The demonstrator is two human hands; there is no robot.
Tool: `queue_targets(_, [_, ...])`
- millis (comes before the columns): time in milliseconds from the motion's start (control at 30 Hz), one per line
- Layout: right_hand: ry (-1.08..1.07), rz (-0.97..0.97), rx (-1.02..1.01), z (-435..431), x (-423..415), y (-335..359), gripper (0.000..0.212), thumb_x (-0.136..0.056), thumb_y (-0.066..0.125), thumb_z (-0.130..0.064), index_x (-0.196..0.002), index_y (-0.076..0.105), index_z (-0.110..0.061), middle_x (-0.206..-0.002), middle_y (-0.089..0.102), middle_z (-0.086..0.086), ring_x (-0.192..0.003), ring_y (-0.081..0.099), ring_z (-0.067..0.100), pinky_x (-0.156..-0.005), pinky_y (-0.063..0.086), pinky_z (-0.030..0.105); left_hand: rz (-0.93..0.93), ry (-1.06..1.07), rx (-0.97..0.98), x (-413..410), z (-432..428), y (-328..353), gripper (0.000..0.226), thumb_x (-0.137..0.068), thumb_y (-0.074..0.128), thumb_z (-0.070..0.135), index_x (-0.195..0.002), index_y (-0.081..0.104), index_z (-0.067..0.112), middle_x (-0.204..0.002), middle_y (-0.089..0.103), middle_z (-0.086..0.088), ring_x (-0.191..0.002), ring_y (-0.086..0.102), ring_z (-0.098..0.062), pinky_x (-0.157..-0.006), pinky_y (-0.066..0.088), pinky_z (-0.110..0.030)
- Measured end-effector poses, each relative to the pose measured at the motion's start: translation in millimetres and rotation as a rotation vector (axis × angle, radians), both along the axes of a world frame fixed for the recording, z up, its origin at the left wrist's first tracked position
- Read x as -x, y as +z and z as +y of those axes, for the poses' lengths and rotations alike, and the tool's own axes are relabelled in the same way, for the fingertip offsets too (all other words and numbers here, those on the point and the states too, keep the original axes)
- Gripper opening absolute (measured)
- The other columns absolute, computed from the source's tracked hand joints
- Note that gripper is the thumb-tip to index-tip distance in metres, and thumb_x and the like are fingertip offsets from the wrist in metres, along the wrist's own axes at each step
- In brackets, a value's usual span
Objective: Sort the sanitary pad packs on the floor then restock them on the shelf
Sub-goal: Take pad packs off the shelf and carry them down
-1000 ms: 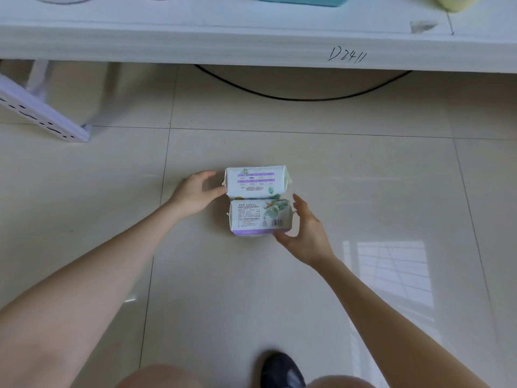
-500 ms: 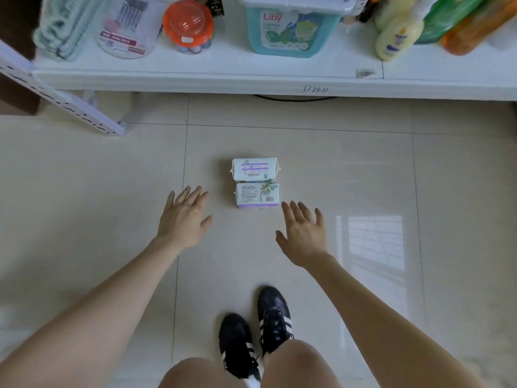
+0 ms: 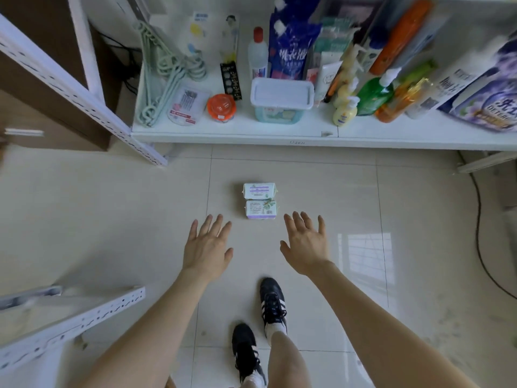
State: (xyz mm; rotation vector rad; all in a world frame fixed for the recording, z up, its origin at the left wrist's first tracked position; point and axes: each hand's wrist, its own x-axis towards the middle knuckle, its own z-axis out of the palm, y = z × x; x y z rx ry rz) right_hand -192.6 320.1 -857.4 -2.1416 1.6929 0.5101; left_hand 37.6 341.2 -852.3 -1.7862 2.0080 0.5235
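Plainly, both hands hold nothing: the left hand (image 3: 207,249) and the right hand (image 3: 306,247) hover with fingers spread straight, short of the sanitary pad packs. The far pack (image 3: 260,191) touches the near pack (image 3: 261,209) on the floor (image 3: 321,191), before the shelf (image 3: 279,133). Their print is too small to read. The bottles (image 3: 372,96) at right blur, cut off by the frame edge.

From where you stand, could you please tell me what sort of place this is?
Likely a shop aisle or stockroom: a white metal shelf holds a blue detergent pouch, a green pump bottle and green hangers, and two sanitary pad packs lie on the tiled floor before it.
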Motion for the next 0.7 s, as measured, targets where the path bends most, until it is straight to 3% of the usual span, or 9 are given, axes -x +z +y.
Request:
queue_targets(300, [-0.017,-0.037,0.313,10.6,-11.9,175.3,0.065,-0.097,0.036,-0.047,-0.151,0.018,-0.016,-0.155,0.029,0.006,-0.145,0.021,0.022,-0.117,0.007,0.052,0.014,-0.038,0.27,-6.0,2.5,173.3,0.061,-0.097,0.04,0.043,-0.152,0.021,0.023,-0.162,0.012,-0.002,-0.149,0.01,-0.023,-0.12,0.004,-0.044])
queue_targets(700, [-0.026,-0.059,0.677,7.4,-10.7,415.6,0.069,-0.096,0.037,-0.05,-0.152,0.015,-0.016,-0.161,0.014,0.008,-0.148,0.011,0.024,-0.117,0.007,0.055,0.003,-0.08,0.683,6.1,-4.4,403.8,0.065,-0.097,0.039,0.047,-0.153,0.016,0.024,-0.163,0.009,-0.006,-0.15,0.005,-0.025,-0.12,0.001,-0.048])
